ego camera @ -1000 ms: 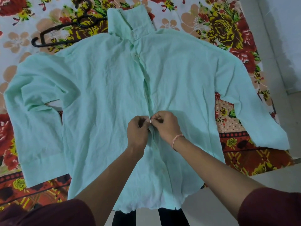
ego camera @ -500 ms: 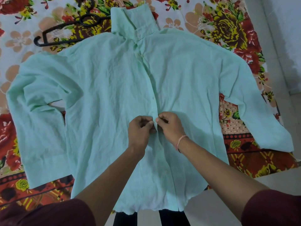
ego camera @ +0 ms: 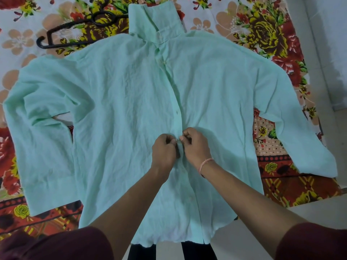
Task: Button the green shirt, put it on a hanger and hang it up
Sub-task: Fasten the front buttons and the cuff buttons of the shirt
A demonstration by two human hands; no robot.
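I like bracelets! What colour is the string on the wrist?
Pinkish-orange, tied round the right wrist; the head view shows it.

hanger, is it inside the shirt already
No, the hanger lies on the floral sheet beside the collar of the shirt, outside it.

hanger upper left, clear all round | shirt covers bedsheet centre
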